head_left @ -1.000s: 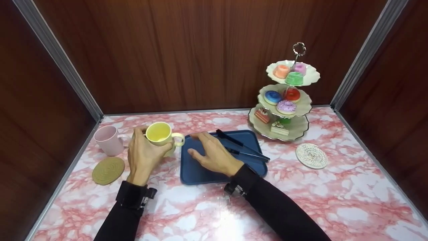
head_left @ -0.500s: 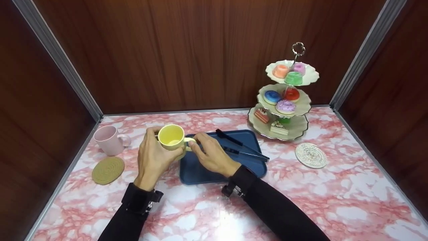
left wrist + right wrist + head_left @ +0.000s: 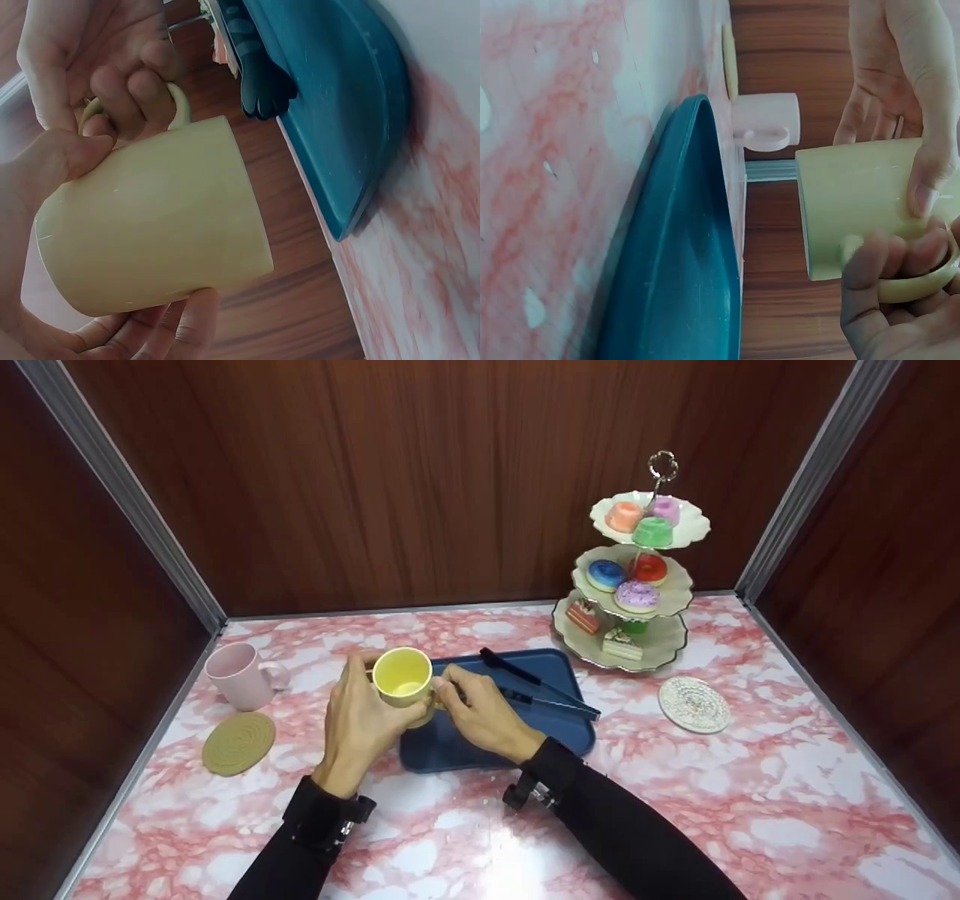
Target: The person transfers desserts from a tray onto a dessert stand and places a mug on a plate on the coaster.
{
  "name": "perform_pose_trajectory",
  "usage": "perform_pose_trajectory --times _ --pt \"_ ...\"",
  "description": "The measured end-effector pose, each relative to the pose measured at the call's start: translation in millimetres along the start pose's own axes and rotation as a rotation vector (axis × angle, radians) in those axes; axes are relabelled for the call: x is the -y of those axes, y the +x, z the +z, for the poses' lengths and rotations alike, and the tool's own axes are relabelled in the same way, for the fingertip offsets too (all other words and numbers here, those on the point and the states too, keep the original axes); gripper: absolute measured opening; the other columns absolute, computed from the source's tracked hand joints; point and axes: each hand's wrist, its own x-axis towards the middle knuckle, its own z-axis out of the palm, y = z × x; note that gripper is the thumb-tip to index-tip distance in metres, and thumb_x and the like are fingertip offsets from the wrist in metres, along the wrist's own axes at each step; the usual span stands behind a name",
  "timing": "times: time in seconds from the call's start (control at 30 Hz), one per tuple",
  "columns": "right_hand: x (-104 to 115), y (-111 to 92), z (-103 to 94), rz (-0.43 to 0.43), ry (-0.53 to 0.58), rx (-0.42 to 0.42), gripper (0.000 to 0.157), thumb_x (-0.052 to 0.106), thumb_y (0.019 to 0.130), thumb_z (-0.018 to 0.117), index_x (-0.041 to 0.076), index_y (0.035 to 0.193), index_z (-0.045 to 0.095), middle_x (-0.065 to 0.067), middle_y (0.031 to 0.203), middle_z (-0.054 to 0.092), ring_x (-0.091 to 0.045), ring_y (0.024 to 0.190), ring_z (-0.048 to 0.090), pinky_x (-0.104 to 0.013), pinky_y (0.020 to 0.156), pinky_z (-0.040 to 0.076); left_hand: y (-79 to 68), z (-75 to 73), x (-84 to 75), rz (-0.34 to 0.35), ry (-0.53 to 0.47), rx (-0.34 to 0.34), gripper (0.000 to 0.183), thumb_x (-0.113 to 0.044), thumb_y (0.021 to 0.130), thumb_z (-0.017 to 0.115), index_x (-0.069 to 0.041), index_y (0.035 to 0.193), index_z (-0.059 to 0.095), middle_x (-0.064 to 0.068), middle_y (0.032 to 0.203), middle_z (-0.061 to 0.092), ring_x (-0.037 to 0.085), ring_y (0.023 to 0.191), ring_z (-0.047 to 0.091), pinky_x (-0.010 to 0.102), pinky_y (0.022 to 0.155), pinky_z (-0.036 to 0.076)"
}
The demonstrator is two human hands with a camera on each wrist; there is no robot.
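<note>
A yellow mug [image 3: 403,679] is held up off the table, over the left end of a blue tray [image 3: 427,754]. My left hand [image 3: 358,716] grips its body, thumb on the near side and fingers round the far side. At the mug's right, my right hand [image 3: 484,712] has its fingers curled through the handle [image 3: 922,285]. In the left wrist view the mug's smooth side [image 3: 157,217] shows above the tray's level. A pair of tongs [image 3: 536,690] with black grips lies across the tray, partly behind the right hand.
A pink mug [image 3: 241,679] stands at the left behind a tan woven coaster [image 3: 238,744]. On the right are a white patterned coaster [image 3: 694,705] and a three-tier stand [image 3: 667,649] bearing toy donuts and cakes. Wooden walls [image 3: 420,487] enclose the back and sides.
The left hand has carried the yellow mug rightward, from beside the tray to over its left end. The right hand, earlier apart from the mug, has taken hold of the handle.
</note>
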Motion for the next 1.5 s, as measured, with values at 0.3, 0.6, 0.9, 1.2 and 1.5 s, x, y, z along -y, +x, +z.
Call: perform_pose_trajectory --times 0.3,0.6,0.9,1.2,1.5 --pt "1 -9 -6.5 0.026 0.041 -0.013 0.032 0.038 0.098 0.038 0.019 0.073 0.048 0.004 0.064 0.043 -0.011 0.06 0.044 -0.022 0.053 0.035 -5.6 4.4 -7.6 0.01 -0.029 0.035 0.089 -0.067 0.046 0.078 -0.024 0.118 0.047 -0.005 0.104 0.058 0.013 0.091 0.059 0.034 0.071 0.051" --pt "3 -21 -15.2 0.059 0.081 -0.039 0.038 0.038 0.098 0.039 0.012 0.07 0.048 0.0 0.058 0.041 -0.014 0.053 0.041 -0.022 0.05 0.032 -11.9 8.8 -14.5 0.049 -0.062 0.065 0.086 -0.063 0.05 0.079 -0.022 0.118 0.047 -0.006 0.105 0.057 0.011 0.094 0.056 0.035 0.073 0.049" --pt "3 -33 -23.8 0.065 0.042 -0.066 0.037 0.038 0.098 0.04 0.018 0.067 0.046 0.001 0.056 0.042 -0.013 0.052 0.042 -0.023 0.048 0.034 -19.2 14.4 -20.7 0.1 -0.094 0.089 0.087 -0.062 0.052 0.079 -0.022 0.121 0.047 -0.01 0.108 0.055 0.008 0.095 0.055 0.033 0.076 0.05" --pt "16 -43 -39.7 0.131 0.096 -0.046 0.041 0.031 0.098 0.041 0.003 0.069 0.048 0.0 0.056 0.038 -0.012 0.051 0.038 -0.022 0.047 0.03 -23.7 18.7 -25.9 0.159 -0.13 0.118 0.084 -0.062 0.056 0.077 -0.022 0.124 0.047 -0.011 0.113 0.053 0.003 0.098 0.052 0.028 0.077 0.049" --pt "14 -51 -51.2 0.139 0.177 -0.051 0.041 0.027 0.098 0.042 0.0 0.068 0.044 -0.002 0.055 0.036 -0.013 0.049 0.036 -0.023 0.045 0.029 -27.8 18.7 -29.6 0.184 -0.147 0.178 0.083 -0.059 0.061 0.075 -0.023 0.129 0.044 -0.01 0.119 0.052 0.008 0.102 0.053 0.025 0.067 0.052"
